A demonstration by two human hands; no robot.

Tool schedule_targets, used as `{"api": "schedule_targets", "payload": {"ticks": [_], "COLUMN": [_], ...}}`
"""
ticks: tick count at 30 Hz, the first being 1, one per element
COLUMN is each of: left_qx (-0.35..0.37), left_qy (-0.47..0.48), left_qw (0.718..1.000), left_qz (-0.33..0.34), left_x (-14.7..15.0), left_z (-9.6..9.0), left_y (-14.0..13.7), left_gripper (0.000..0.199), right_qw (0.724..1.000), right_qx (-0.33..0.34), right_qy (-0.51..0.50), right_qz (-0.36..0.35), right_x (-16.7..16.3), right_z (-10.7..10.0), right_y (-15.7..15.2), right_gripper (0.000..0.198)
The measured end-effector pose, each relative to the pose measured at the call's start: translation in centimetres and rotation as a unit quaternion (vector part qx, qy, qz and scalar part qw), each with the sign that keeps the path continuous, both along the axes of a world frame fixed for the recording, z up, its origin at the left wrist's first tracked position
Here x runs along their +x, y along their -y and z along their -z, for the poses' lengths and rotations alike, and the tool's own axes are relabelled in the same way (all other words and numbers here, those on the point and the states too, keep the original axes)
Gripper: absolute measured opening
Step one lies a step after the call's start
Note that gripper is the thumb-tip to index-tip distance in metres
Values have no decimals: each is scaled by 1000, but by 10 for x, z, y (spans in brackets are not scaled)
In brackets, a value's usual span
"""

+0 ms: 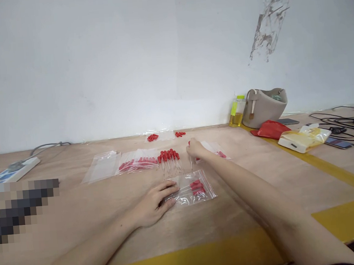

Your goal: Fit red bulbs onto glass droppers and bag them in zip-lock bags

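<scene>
My right hand (196, 149) is closed around the red handle of a small screwdriver, its thin shaft (191, 164) pointing down. Just left of it lies a row of small red-handled screwdrivers (168, 155), shafts toward me. Nearer to me is a clear zip bag (185, 197) with several red-handled screwdrivers (197, 187) inside. On the left end of this bag my left hand (156, 201) lies with its fingers stretched out and thumb apart. A bag with red pieces (221, 154) is partly hidden behind my right hand and forearm.
Left of the row lie filled zip bags (138, 162) and flat clear bags (102, 165). Red pieces (153, 137) lie by the wall. At right are a bottle (237, 113), grey bag (264, 109), red pouch (270, 129), white-yellow packet (303, 139), phone (339, 141) and cables. A power strip (19, 169) is left.
</scene>
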State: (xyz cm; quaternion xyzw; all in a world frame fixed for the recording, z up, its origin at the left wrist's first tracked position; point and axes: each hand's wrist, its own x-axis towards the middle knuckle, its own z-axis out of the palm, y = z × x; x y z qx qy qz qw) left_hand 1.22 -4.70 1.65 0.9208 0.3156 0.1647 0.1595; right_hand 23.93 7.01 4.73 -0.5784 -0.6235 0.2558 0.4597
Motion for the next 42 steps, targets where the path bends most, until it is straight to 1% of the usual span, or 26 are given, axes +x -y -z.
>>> {"api": "schedule_targets", "payload": {"ticks": [2,4,6,8,11,13,17,21,24,28,32,35,37,42], "left_qx": [-1,0,2,2,1,1,-3,-4,-2,-4,-2,-6,-10,-7], "left_qy": [-5,-5,-4,-7,-11,-9,-5,-10,-7,-4,1,9,13,16], "left_qw": [1000,1000,1000,1000,1000,1000,1000,1000,1000,1000,1000,1000,1000,1000], "left_qz": [-2,-5,-4,-3,-4,-3,-4,-3,-2,0,-6,-20,-23,-25], "left_x": [0,-1,-1,-1,-1,-1,-1,-2,-2,-2,0,0,0,1], "left_z": [0,0,0,0,0,0,1,2,2,1,0,-1,-2,-2], "left_y": [0,1,1,1,1,1,0,0,-1,-1,1,3,3,4], "left_gripper": [36,37,37,37,37,36,37,37,37,36,37,41,42,42], "right_qw": [1000,998,995,990,980,974,959,952,951,947,933,928,929,925], "right_qx": [7,46,72,58,44,43,37,64,60,34,-17,-52,-62,-69], "right_qy": [7,-3,-47,-112,-183,-216,-272,-282,-286,-309,-358,-368,-364,-375], "right_qz": [24,41,56,68,67,59,66,97,98,77,39,1,-14,9], "right_x": [20,43,61,70,66,58,53,67,73,62,45,42,43,44], "right_z": [0,7,19,34,49,54,51,46,47,51,54,56,58,57], "right_y": [12,27,43,55,66,70,74,77,78,82,88,91,91,93], "right_gripper": [33,38,37,36,36,35,33,35,34,29,24,20,18,21]}}
